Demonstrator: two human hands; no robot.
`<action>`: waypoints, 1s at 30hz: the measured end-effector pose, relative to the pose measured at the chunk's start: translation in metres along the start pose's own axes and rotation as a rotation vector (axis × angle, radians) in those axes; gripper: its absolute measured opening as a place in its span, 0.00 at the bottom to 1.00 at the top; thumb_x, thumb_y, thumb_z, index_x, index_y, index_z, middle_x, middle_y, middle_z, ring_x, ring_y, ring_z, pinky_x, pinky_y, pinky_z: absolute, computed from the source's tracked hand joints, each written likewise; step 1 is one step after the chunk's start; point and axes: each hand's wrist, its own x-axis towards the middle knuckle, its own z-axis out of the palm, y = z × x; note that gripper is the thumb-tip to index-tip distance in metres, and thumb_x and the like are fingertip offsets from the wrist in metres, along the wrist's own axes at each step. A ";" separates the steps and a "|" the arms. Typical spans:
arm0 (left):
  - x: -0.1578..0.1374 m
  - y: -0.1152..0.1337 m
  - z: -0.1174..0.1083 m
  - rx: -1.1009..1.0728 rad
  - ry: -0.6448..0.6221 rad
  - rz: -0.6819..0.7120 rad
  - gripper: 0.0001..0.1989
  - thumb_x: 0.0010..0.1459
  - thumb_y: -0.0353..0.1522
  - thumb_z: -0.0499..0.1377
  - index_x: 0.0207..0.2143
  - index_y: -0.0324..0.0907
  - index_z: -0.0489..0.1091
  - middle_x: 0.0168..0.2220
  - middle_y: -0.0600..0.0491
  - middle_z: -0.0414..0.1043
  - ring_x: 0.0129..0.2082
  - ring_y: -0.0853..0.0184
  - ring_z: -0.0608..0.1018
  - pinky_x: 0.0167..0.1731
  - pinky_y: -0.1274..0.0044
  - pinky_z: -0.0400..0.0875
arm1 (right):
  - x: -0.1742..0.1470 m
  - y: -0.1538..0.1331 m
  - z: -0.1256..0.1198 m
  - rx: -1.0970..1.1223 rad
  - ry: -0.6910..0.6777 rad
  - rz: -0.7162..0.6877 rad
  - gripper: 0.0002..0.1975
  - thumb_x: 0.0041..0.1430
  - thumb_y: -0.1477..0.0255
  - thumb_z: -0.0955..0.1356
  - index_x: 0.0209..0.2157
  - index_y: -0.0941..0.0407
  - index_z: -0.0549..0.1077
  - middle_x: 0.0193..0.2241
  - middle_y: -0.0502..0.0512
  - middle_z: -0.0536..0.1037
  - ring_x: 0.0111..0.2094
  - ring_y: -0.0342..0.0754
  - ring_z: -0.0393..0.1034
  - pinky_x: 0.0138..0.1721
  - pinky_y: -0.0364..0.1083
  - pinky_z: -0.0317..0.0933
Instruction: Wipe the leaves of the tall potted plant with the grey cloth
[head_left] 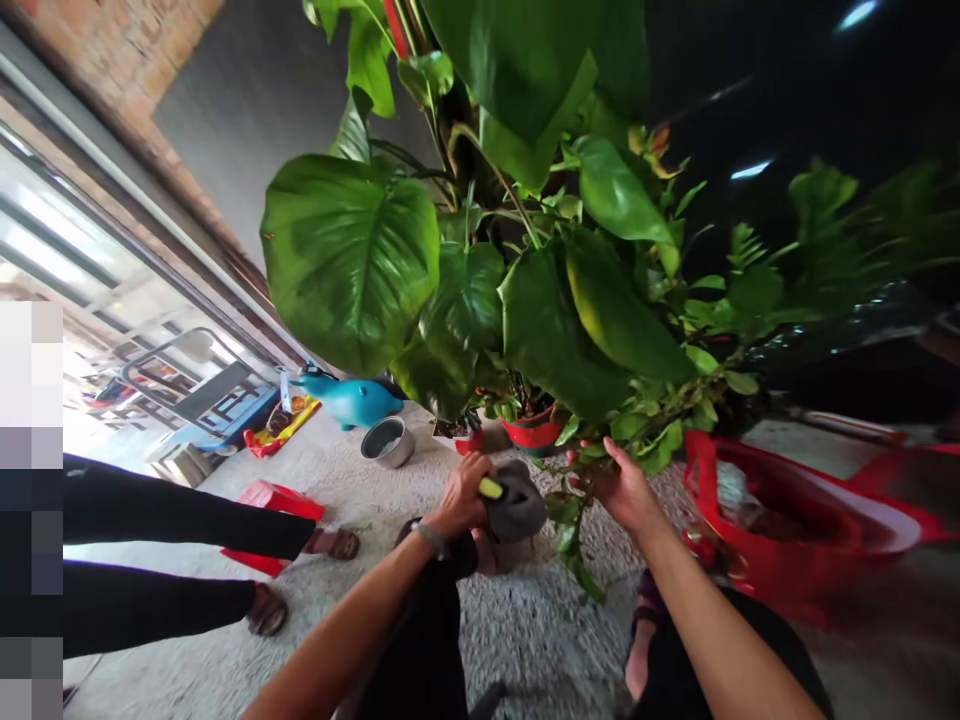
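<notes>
My left hand (pixel 463 490) grips a dark grey tool (pixel 516 500) with a yellow-green part, held low in front of me. My right hand (pixel 624 488) is closed around a thin leafy stem (pixel 574 520) that hangs down from a large potted plant. The plant's big heart-shaped leaves (pixel 352 255) fill the upper middle of the view. Its red pot (pixel 534 432) stands on the concrete floor just beyond my hands. I wear a bracelet on the left wrist. My knees in dark trousers show at the bottom.
A red basin (pixel 795 530) sits at my right. Another person's legs in dark trousers and sandals (pixel 330 543) reach in from the left beside a red stool (pixel 274 500). A metal bowl (pixel 387 441), a blue dolphin toy (pixel 352 400) and a cart lie farther back.
</notes>
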 end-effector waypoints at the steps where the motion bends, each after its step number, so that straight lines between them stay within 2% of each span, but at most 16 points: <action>1: -0.004 0.008 -0.017 -0.053 0.017 0.043 0.06 0.55 0.27 0.59 0.32 0.48 0.65 0.27 0.55 0.70 0.25 0.65 0.74 0.25 0.74 0.69 | 0.000 0.000 0.000 -0.014 0.018 -0.001 0.10 0.59 0.62 0.72 0.35 0.54 0.79 0.32 0.59 0.85 0.36 0.59 0.82 0.34 0.55 0.77; 3: 0.007 0.021 -0.055 -0.069 0.142 0.051 0.05 0.57 0.29 0.60 0.36 0.47 0.67 0.34 0.53 0.74 0.34 0.63 0.78 0.32 0.72 0.73 | 0.001 -0.001 0.002 -0.043 0.064 -0.015 0.09 0.58 0.63 0.73 0.35 0.54 0.79 0.30 0.59 0.85 0.35 0.58 0.82 0.31 0.53 0.76; 6: 0.054 0.013 -0.101 0.065 0.498 0.046 0.08 0.57 0.35 0.63 0.37 0.47 0.67 0.39 0.52 0.74 0.41 0.61 0.77 0.41 0.67 0.73 | 0.003 0.000 0.007 -0.068 0.114 -0.034 0.09 0.56 0.64 0.73 0.34 0.55 0.79 0.30 0.58 0.85 0.32 0.56 0.81 0.28 0.51 0.75; 7: 0.070 0.003 -0.107 0.103 0.590 0.014 0.10 0.56 0.36 0.64 0.36 0.46 0.65 0.40 0.52 0.73 0.41 0.61 0.77 0.42 0.67 0.72 | 0.004 0.002 0.008 -0.067 0.129 -0.042 0.09 0.55 0.64 0.73 0.34 0.55 0.79 0.29 0.58 0.84 0.31 0.55 0.81 0.27 0.50 0.75; 9: 0.091 -0.025 -0.100 0.138 0.652 -0.105 0.10 0.53 0.34 0.64 0.34 0.46 0.64 0.39 0.52 0.72 0.41 0.61 0.75 0.42 0.68 0.71 | 0.006 0.004 0.010 -0.065 0.152 -0.060 0.08 0.55 0.66 0.73 0.34 0.55 0.79 0.28 0.58 0.84 0.28 0.54 0.80 0.26 0.50 0.74; 11: 0.087 -0.051 -0.073 0.154 0.444 -0.292 0.11 0.49 0.28 0.64 0.32 0.45 0.64 0.35 0.53 0.70 0.38 0.62 0.74 0.40 0.71 0.69 | 0.007 0.006 0.010 -0.066 0.157 -0.070 0.07 0.55 0.66 0.73 0.33 0.55 0.79 0.28 0.58 0.84 0.27 0.53 0.79 0.25 0.50 0.74; 14: 0.035 -0.065 -0.024 0.151 -0.045 -0.577 0.14 0.41 0.21 0.61 0.30 0.44 0.64 0.33 0.52 0.71 0.36 0.61 0.75 0.36 0.72 0.67 | 0.007 0.007 0.007 -0.067 0.142 -0.059 0.07 0.54 0.66 0.74 0.32 0.54 0.78 0.28 0.57 0.84 0.28 0.54 0.80 0.26 0.50 0.74; 15: 0.011 -0.062 -0.011 0.119 -0.190 -0.615 0.15 0.39 0.20 0.60 0.30 0.44 0.65 0.33 0.51 0.71 0.36 0.61 0.75 0.36 0.72 0.67 | 0.007 0.007 0.006 -0.064 0.136 -0.052 0.07 0.54 0.66 0.75 0.32 0.54 0.78 0.28 0.58 0.84 0.28 0.55 0.80 0.26 0.51 0.74; 17: -0.031 -0.051 0.000 0.006 -0.446 -0.573 0.16 0.35 0.19 0.57 0.29 0.44 0.66 0.31 0.53 0.72 0.36 0.61 0.76 0.36 0.73 0.66 | 0.007 0.006 0.003 -0.058 0.128 -0.037 0.07 0.53 0.66 0.75 0.33 0.54 0.78 0.28 0.58 0.84 0.29 0.56 0.80 0.26 0.51 0.74; 18: -0.045 -0.044 -0.002 -0.035 -0.489 -0.528 0.17 0.34 0.19 0.57 0.28 0.44 0.66 0.30 0.53 0.72 0.35 0.61 0.75 0.36 0.73 0.66 | 0.008 0.006 0.003 -0.055 0.128 -0.029 0.07 0.53 0.66 0.75 0.33 0.54 0.78 0.28 0.58 0.84 0.29 0.56 0.80 0.25 0.51 0.74; 19: -0.052 -0.038 -0.007 -0.065 -0.474 -0.479 0.16 0.34 0.20 0.56 0.28 0.44 0.66 0.31 0.53 0.72 0.35 0.62 0.75 0.36 0.73 0.66 | 0.008 0.006 0.002 -0.054 0.131 -0.025 0.07 0.53 0.66 0.75 0.32 0.54 0.78 0.28 0.58 0.84 0.29 0.55 0.80 0.25 0.50 0.74; 21: -0.042 -0.033 -0.025 -0.064 -0.273 -0.399 0.14 0.38 0.22 0.57 0.30 0.44 0.66 0.33 0.52 0.72 0.36 0.62 0.75 0.38 0.72 0.67 | 0.009 0.006 0.001 -0.062 0.140 -0.022 0.06 0.53 0.67 0.75 0.32 0.54 0.79 0.28 0.58 0.84 0.29 0.55 0.80 0.25 0.49 0.73; 24: 0.011 -0.046 -0.049 0.037 0.142 -0.330 0.10 0.48 0.24 0.58 0.33 0.45 0.65 0.37 0.51 0.73 0.40 0.61 0.74 0.43 0.70 0.69 | 0.011 0.006 0.002 -0.089 0.167 -0.038 0.08 0.50 0.68 0.75 0.33 0.55 0.79 0.28 0.58 0.84 0.28 0.55 0.80 0.23 0.49 0.72; 26: 0.048 -0.065 -0.050 0.131 0.271 -0.362 0.10 0.49 0.25 0.60 0.34 0.45 0.66 0.38 0.49 0.74 0.42 0.60 0.74 0.44 0.70 0.69 | 0.013 0.007 0.003 -0.094 0.188 -0.052 0.09 0.49 0.68 0.76 0.33 0.55 0.79 0.28 0.58 0.83 0.27 0.55 0.79 0.21 0.49 0.72; 28: 0.067 -0.085 -0.036 0.230 0.202 -0.523 0.13 0.47 0.22 0.60 0.36 0.44 0.68 0.38 0.48 0.74 0.43 0.58 0.75 0.42 0.70 0.69 | 0.014 0.008 0.004 -0.087 0.193 -0.066 0.08 0.49 0.69 0.75 0.33 0.56 0.79 0.27 0.58 0.83 0.26 0.54 0.79 0.21 0.49 0.72; 30: 0.062 -0.099 -0.014 0.290 -0.017 -0.726 0.16 0.45 0.21 0.61 0.38 0.43 0.70 0.38 0.47 0.75 0.43 0.57 0.77 0.39 0.71 0.68 | 0.014 0.008 0.004 -0.077 0.188 -0.070 0.07 0.50 0.69 0.75 0.32 0.55 0.79 0.27 0.57 0.83 0.26 0.54 0.79 0.22 0.48 0.72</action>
